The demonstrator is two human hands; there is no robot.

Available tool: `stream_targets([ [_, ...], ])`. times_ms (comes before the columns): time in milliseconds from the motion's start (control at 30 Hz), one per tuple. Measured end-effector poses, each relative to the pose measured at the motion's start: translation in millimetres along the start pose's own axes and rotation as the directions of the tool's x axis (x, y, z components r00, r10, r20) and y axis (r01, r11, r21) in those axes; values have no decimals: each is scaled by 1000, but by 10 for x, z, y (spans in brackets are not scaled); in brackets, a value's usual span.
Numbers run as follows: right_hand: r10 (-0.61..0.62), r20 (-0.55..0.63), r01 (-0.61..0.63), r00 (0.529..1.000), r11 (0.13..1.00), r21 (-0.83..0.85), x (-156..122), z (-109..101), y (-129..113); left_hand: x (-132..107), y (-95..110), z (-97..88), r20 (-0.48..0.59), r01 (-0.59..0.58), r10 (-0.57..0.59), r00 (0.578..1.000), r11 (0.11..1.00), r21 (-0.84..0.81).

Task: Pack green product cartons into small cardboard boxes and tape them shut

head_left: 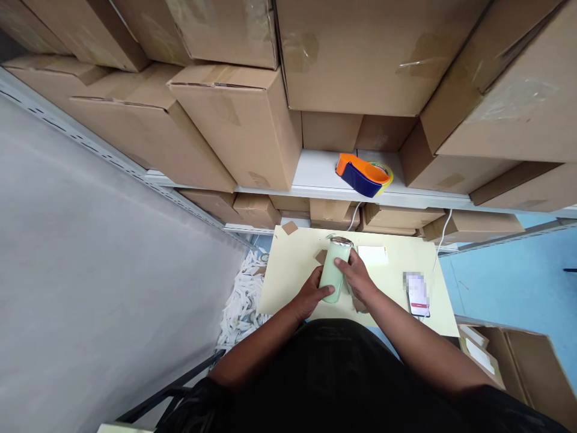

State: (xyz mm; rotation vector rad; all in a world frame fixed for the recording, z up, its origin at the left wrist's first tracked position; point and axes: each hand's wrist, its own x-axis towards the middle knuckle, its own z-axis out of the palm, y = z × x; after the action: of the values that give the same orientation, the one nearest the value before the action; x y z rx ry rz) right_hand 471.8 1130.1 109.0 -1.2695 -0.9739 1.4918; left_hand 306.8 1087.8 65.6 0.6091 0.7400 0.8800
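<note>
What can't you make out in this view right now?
Head view only:
- green tumbler: base covered by left hand and right hand.
- phone: screen blurred.
- white card: print too small.
- open carton: cut by the lower right frame edge.

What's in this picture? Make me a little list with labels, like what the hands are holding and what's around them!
left hand: wraps the lower part of the green bottle
right hand: grips the bottle's upper side
bottle look: pale green, silver top, tilted over the table
on table: phone, white card, cardboard bits
shelf: orange and blue tape dispenser between cardboard boxes
floor: white scraps left of the table
</note>
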Motion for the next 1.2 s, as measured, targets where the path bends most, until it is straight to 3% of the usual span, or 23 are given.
stream_targets([
  [167, 35, 61, -39, 998, 996, 75, -5, -33, 14, -12, -27, -47, 87, 111, -104, 991, 991, -75],
  [333, 1, -24, -1, 1000, 1000, 20, -24, 5, 55, 32, -65, -29, 14, -83, 82, 997, 971, 224],
  [600, -93, 122, 92, 988, 996, 17, -85, -224, 86, 52, -20, -163, 47, -124, 116, 992, 851, 510],
  [767, -102, 134, 138, 986, 948, -288, -140, -215, 138, 108, -49, -221, -49, -51, 126, 991, 687, 725],
  [933, -38, 15, 38, 999, 758, -651, -205, -81, 297, 207, -187, -175, -125, -14, 208, 970, 561, 827],
  [1067, -33, -35, -2, 999, 692, -722, -196, -82, 405, 266, -293, -192, -83, -33, 207, 975, 503, 863],
  [1200, -54, -32, 16, 998, 710, -705, -222, -145, 422, 264, -329, -300, 19, -122, 209, 978, 494, 861],
])
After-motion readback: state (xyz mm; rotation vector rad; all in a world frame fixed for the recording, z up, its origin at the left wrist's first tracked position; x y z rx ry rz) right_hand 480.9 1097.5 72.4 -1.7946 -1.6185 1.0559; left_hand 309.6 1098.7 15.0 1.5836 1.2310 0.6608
